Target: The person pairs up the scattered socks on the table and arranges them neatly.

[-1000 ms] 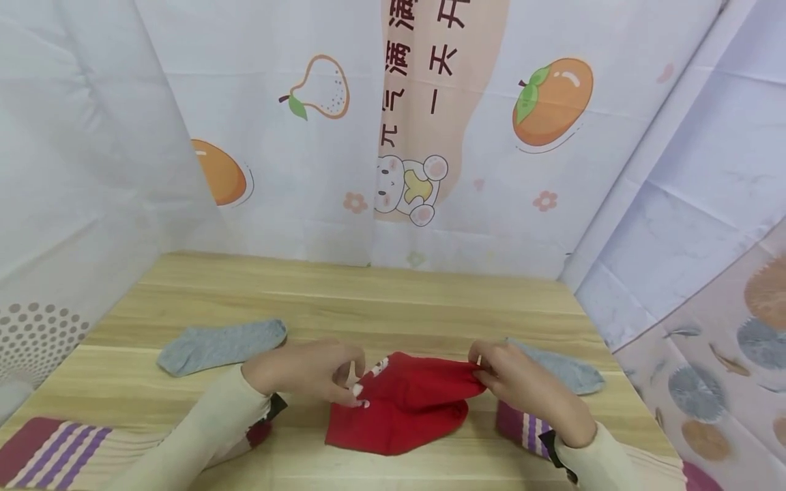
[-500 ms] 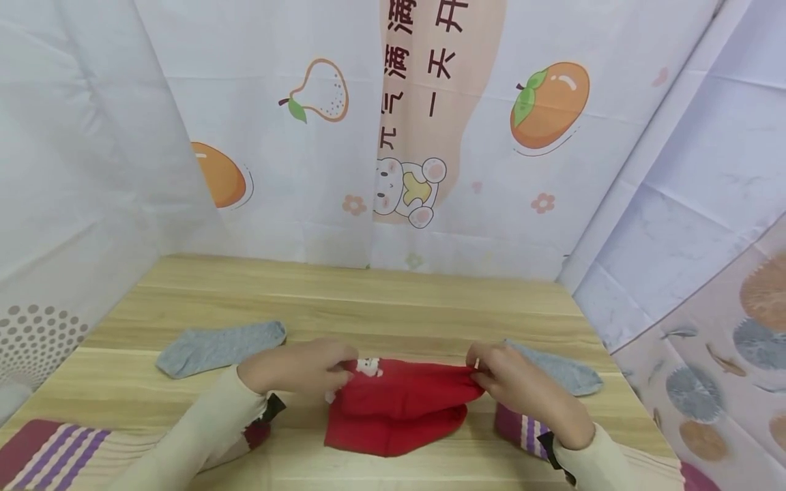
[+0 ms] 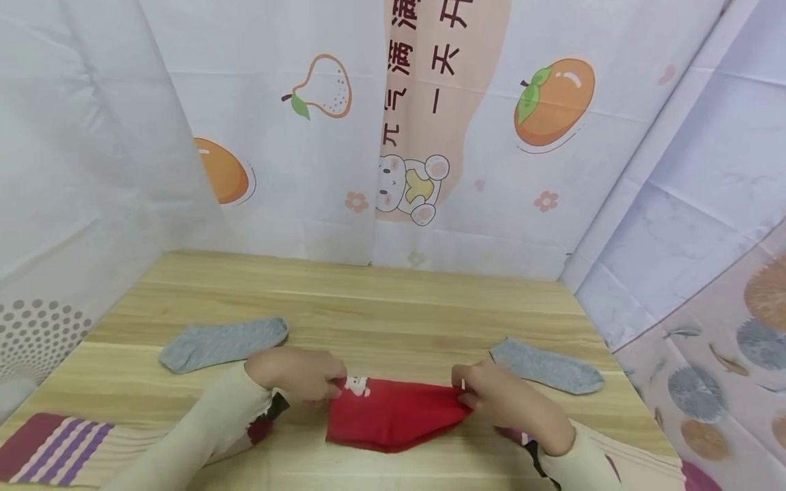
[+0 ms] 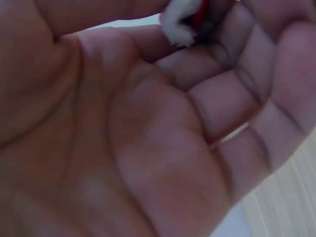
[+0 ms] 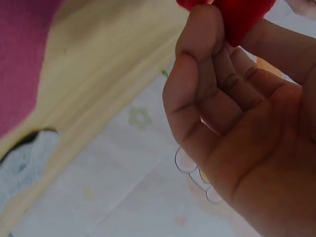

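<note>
A red sock (image 3: pixel 393 414) with a white bear-like patch lies stretched sideways at the front middle of the table. My left hand (image 3: pixel 301 374) pinches its patched end; in the left wrist view a bit of white and red fabric (image 4: pixel 180 24) shows between thumb and fingers of the left hand (image 4: pixel 148 123). At the other end my right hand (image 3: pixel 500 399) pinches the narrower tip. The right wrist view shows red fabric (image 5: pixel 239 17) between thumb and fingertips of the right hand (image 5: pixel 247 113). Any layer underneath is hidden.
Grey socks lie behind each hand, one at left (image 3: pixel 224 343) and one at right (image 3: pixel 548 367). Cream socks with purple stripes, left (image 3: pixel 80 447) and right (image 3: pixel 638 457), lie partly under the forearms. A printed curtain (image 3: pixel 295 170) hangs behind the wooden table (image 3: pixel 368 300).
Both hands have brought the upper red fabric down and toward the person, over the lower red part, which no longer shows separately. The left hand now pinches the patched end.
</note>
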Tool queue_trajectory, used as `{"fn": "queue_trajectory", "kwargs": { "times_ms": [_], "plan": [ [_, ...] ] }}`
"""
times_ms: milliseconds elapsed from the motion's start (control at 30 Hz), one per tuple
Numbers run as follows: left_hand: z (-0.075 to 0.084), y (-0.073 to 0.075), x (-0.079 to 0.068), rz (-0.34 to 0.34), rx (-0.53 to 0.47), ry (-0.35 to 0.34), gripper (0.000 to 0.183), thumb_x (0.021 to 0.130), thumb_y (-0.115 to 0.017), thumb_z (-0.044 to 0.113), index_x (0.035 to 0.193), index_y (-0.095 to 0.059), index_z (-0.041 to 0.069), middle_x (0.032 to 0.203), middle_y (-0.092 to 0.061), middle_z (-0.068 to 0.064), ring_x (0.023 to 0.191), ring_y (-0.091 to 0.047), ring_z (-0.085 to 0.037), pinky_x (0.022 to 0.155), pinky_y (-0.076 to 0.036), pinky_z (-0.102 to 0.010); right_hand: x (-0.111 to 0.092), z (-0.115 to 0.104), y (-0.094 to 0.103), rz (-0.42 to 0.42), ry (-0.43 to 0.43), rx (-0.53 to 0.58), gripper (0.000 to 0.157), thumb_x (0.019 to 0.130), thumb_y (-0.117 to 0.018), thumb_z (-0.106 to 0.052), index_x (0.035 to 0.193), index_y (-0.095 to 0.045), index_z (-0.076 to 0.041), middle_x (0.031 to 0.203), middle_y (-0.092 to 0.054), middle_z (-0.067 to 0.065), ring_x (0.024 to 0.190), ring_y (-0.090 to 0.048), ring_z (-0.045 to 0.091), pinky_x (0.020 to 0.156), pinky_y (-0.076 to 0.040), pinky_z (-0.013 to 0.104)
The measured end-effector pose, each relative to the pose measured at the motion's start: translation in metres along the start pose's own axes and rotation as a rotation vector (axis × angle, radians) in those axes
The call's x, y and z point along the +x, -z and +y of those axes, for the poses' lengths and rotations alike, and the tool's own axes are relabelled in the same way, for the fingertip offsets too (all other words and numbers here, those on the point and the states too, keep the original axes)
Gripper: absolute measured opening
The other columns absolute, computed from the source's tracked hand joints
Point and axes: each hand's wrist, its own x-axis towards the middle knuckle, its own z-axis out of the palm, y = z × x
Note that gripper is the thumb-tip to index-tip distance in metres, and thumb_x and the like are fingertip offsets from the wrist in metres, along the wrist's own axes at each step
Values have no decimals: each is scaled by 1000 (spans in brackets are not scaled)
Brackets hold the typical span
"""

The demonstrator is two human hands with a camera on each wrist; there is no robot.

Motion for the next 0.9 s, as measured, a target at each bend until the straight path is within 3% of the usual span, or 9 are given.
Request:
{"fn": "queue_trajectory", "kwargs": {
  "times_ms": [167, 300, 367, 467, 533, 600, 733, 800, 900],
  "plan": [
    [2, -13, 7, 76, 87, 72, 20, 95, -60, 11, 76, -57, 16, 63, -54, 3, 54, -47, -9, 53, -41, -25, 4, -3, -12, 9, -5, -110, 12, 87, -73, -5, 89, -64, -13, 75, -64, -6, 67, -55, 3, 60, -48, 24],
    [14, -23, 3, 238, 221, 106, 7, 89, -64, 4, 86, -61, 9, 71, -56, -1, 63, -51, -15, 59, -47, -33, 3, -7, -10, 18, -37, -106, 8, 88, -72, -8, 92, -66, -12, 78, -65, -6, 69, -56, 5, 62, -49, 26],
    [25, -28, -4, 343, 349, 96, 10, 87, -67, 4, 96, -62, 6, 77, -58, -4, 69, -55, -20, 64, -51, -38, 0, -11, -6, 48, -40, -124, 8, 89, -72, -8, 94, -66, -11, 81, -66, -5, 70, -58, 7, 62, -49, 26],
    [42, -37, -16, 437, 506, -2, 25, 87, -71, 10, 110, -62, 6, 86, -61, -6, 77, -59, -24, 67, -53, -40, -1, -23, -4, 163, 19, -218, 10, 87, -72, -5, 95, -68, -9, 82, -65, -3, 71, -60, 10, 62, -51, 25],
    [50, -45, -20, 421, 536, -88, 26, 88, -72, 19, 111, -62, 11, 91, -61, -2, 81, -58, -21, 71, -53, -38, -1, -35, -8, 228, 84, -260, 14, 85, -73, -2, 97, -70, -8, 85, -68, -1, 74, -63, 11, 65, -54, 25],
    [54, -54, -21, 364, 518, -159, 27, 91, -71, 27, 115, -64, 16, 100, -61, 2, 89, -59, -18, 78, -54, -36, -1, -47, -15, 221, 135, -269, 20, 84, -74, -2, 103, -72, -8, 91, -70, -1, 82, -66, 12, 72, -57, 25],
    [51, -71, -14, 274, 502, -187, 34, 95, -66, 36, 125, -64, 22, 123, -61, 3, 112, -57, -19, 95, -52, -41, -8, -64, -31, -5, 105, -236, 43, 86, -79, -24, 125, -67, -11, 121, -67, 4, 111, -63, 20, 89, -56, 35],
    [43, -80, -10, 271, 528, -191, 37, 95, -66, 37, 129, -63, 22, 134, -58, -1, 122, -54, -24, 99, -49, -44, -10, -65, -39, -101, 66, -237, 56, 85, -78, -40, 133, -62, -15, 133, -61, 6, 122, -57, 25, 93, -54, 39],
    [32, -91, -7, 299, 548, -197, 39, 95, -65, 36, 130, -63, 20, 140, -56, -6, 127, -51, -28, 101, -48, -45, -10, -63, -48, -149, 24, -221, 59, 88, -73, -45, 138, -59, -18, 141, -56, 8, 130, -51, 29, 96, -52, 43]
  ]
}}
